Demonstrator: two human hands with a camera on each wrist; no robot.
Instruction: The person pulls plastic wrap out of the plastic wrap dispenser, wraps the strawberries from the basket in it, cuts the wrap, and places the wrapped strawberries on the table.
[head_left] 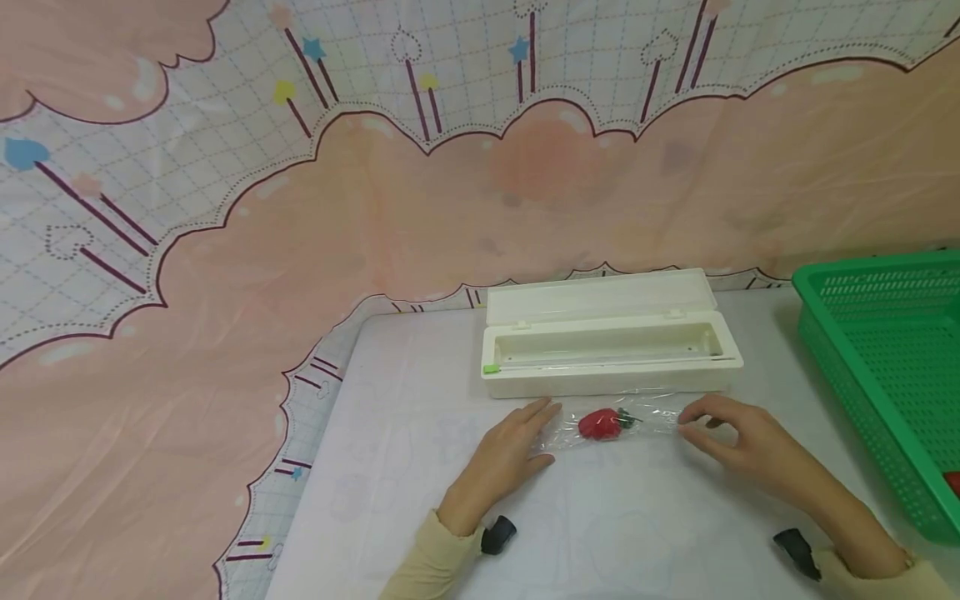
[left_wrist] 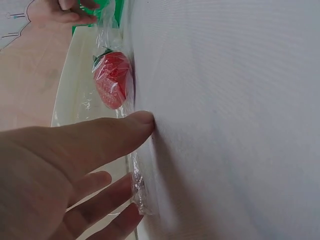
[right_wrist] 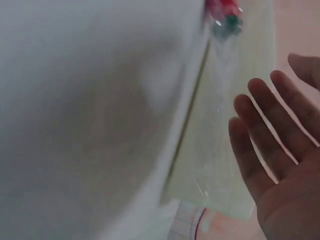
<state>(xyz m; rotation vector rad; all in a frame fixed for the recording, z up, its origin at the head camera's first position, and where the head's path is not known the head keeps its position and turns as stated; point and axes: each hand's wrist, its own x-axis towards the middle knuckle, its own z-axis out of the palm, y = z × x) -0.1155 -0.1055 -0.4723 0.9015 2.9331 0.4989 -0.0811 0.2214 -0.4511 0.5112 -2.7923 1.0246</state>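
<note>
A red toy-like strawberry [head_left: 600,424] with a green leafy top lies in clear plastic film [head_left: 654,410] on the white tabletop. My left hand [head_left: 504,454] rests at the film's left end, fingers fairly straight and touching its edge; the left wrist view shows the thumb apart from the fingers. At the film's right end is my right hand [head_left: 738,433], its fingertips right at the edge. The right wrist view shows that hand's fingers [right_wrist: 257,130] spread and nearly straight, nothing between them. Behind the film sits an open white film dispenser box [head_left: 611,383] with a green slider [head_left: 491,368].
A green perforated basket [head_left: 847,367] stands at the right, with a bit of something red [head_left: 952,481] inside. The dispenser's raised lid [head_left: 600,298] leans back near the patterned curtain [head_left: 420,217] behind the table [head_left: 420,375].
</note>
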